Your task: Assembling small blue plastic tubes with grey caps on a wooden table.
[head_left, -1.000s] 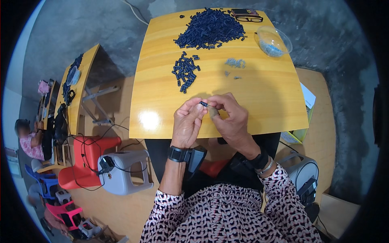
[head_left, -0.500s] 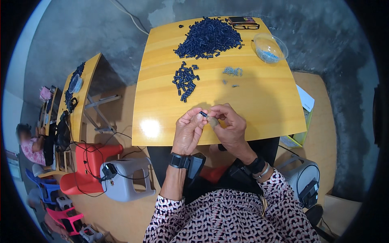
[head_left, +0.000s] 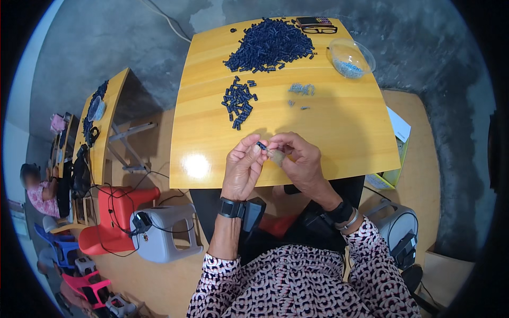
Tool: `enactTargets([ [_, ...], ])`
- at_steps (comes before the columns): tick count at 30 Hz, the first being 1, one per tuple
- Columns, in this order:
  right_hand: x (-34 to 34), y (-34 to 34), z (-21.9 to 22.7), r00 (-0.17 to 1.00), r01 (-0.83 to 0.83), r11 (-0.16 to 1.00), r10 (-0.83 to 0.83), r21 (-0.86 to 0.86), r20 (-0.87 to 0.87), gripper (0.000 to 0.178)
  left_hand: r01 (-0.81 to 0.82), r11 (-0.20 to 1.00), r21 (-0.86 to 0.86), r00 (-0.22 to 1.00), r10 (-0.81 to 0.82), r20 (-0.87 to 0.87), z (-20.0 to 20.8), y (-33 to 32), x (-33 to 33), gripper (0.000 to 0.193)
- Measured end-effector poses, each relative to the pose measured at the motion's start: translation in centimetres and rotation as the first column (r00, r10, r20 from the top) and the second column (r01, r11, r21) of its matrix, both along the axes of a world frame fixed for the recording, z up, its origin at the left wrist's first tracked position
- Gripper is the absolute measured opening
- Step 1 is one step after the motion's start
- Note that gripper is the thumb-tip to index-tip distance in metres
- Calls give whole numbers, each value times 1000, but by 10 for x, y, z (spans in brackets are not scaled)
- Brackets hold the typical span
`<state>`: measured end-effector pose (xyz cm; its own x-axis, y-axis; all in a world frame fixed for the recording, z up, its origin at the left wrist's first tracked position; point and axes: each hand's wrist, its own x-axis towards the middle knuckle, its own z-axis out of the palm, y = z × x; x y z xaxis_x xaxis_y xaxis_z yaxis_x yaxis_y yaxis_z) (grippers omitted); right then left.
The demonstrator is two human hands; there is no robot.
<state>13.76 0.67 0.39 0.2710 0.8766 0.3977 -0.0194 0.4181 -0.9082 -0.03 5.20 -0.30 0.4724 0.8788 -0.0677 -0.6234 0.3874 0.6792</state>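
While the left hand pinches a small dark tube over the surface, by its near edge, the right hand has its fingertips at the tube's end; I cannot tell if they grip anything. A big pile of tubes sits by the far edge, a small pile nearer the left edge. A clear bowl and glasses sit by the far right corner.

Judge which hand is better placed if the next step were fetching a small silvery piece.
Probably the right hand: the small silvery pieces lie almost straight ahead of it, while the left hand pinches a dark cylindrical piece and has the smaller dark pile ahead of it.
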Motion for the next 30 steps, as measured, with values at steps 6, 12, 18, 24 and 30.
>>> enactTargets([
  [6,8,-3,0,993,-43,994,53,-96,103,13,-4,999,32,999,3,36,-9,0,-4,21],
  [12,9,-4,4,985,20,999,-11,-48,172,11,-22,995,101,1000,22,4,-5,-1,0,18],
  [18,8,-4,2,988,10,998,0,-65,151,10,-38,992,120,998,44,-43,-4,-2,0,16],
  [24,4,-3,-10,994,54,997,-48,-63,97,9,-17,996,83,998,22,-62,-1,-2,2,17],
  [30,7,-4,0,972,112,993,-104,-26,208,10,-3,992,129,997,13,-73,-4,-2,2,18],
])
